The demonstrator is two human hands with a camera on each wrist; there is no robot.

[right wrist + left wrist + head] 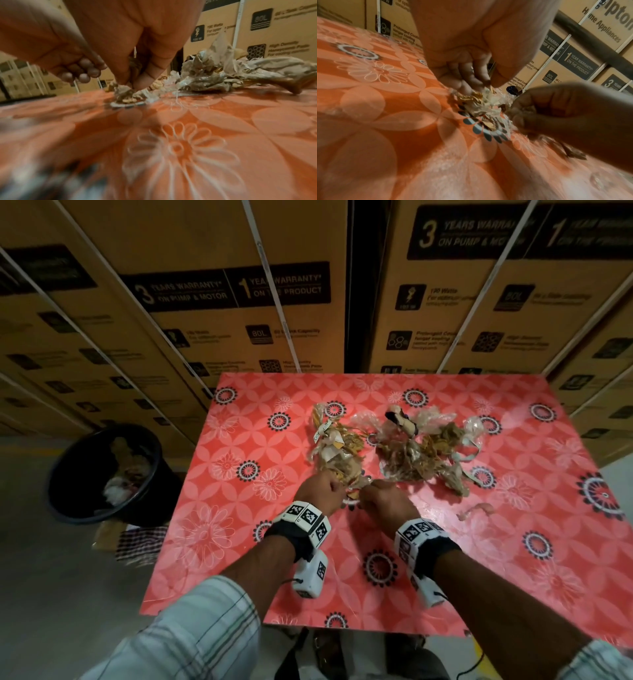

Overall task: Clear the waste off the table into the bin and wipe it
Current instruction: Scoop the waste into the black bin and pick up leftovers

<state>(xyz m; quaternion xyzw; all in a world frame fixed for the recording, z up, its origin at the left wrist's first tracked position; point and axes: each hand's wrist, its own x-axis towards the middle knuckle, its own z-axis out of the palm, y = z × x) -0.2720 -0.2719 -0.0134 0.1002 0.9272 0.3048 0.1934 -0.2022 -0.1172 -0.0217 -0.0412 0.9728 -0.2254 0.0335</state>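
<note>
The waste (394, 453) lay in two crinkled heaps of clear film, brown paper scraps and ribbon on the far half of the table (212, 542). Our left hand (320, 486) and right hand (383, 496) met at the near edge of the heaps, fingers (467, 82) curled and pinching scraps. Such light, springy bits could slip free and scatter over the glossy flowered cloth, or drop short of the black bin (106, 474) on the floor to our left.

Waste (394, 446) on the table (212, 542), bin (106, 474) on the floor left, cartons (219, 302) behind.
</note>
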